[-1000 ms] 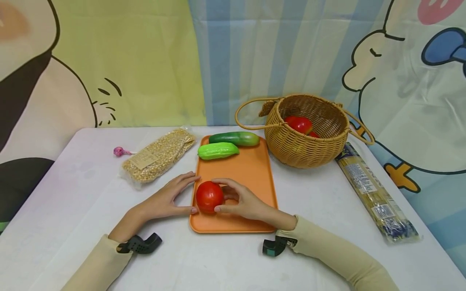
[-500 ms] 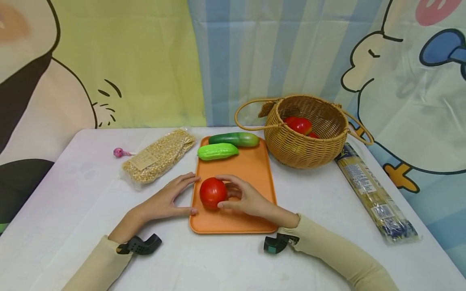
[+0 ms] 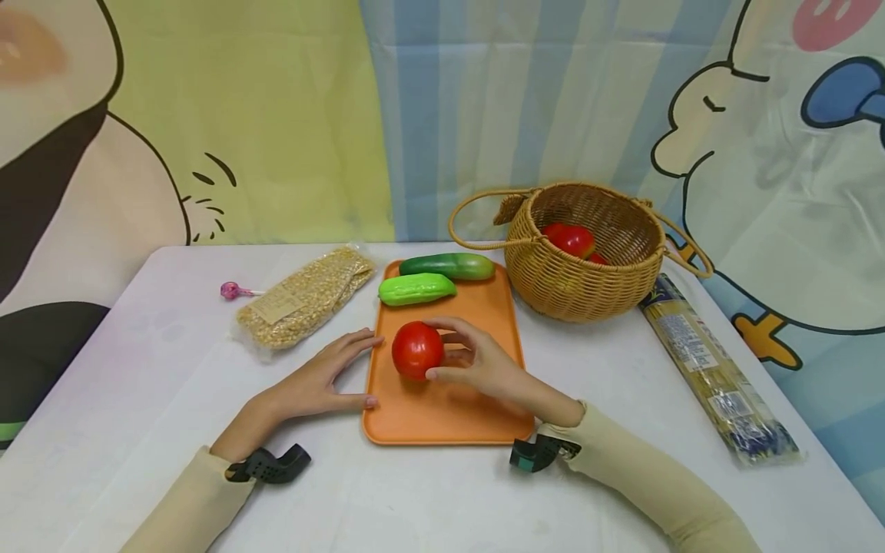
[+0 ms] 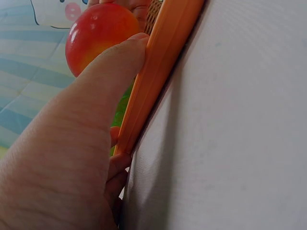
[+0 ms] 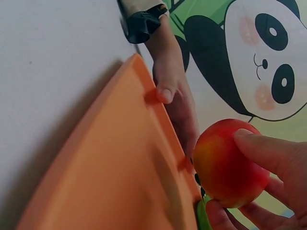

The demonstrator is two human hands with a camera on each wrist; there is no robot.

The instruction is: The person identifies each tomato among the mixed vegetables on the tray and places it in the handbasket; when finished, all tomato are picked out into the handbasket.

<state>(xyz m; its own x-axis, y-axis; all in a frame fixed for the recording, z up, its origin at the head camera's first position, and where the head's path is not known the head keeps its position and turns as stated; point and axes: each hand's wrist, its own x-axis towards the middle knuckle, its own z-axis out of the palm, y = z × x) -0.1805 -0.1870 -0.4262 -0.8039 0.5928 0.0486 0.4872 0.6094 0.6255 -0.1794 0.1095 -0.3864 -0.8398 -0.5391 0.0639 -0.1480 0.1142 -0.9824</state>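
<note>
My right hand (image 3: 480,365) grips a round, smooth fruit (image 3: 418,351), red with a yellow flush, like a toy apple or peach. Thumb and fingertips pinch it from the right, and it hangs above the orange tray (image 3: 442,418). In the right wrist view the fruit (image 5: 228,165) is apart from the tray. My left hand (image 3: 311,380) lies at the tray's left edge, thumb and fingers spread; the left wrist view shows its thumb (image 4: 122,55) touching the rim. Two green vegetables, a dark cucumber-like one (image 3: 448,266) and a bright bumpy one (image 3: 417,289), lie at the tray's far end.
Behind and right of the tray stands a wicker basket (image 3: 584,288) with red fruits (image 3: 572,240) inside. A long pack of noodles (image 3: 719,369) lies at the right edge. Left of the tray are a bag of yellow kernels (image 3: 304,296) and a pink lollipop (image 3: 231,290).
My right hand has lifted the red fruit from near the tray's left side and carried it away from me and a little right. My left hand has stayed at the tray edge.
</note>
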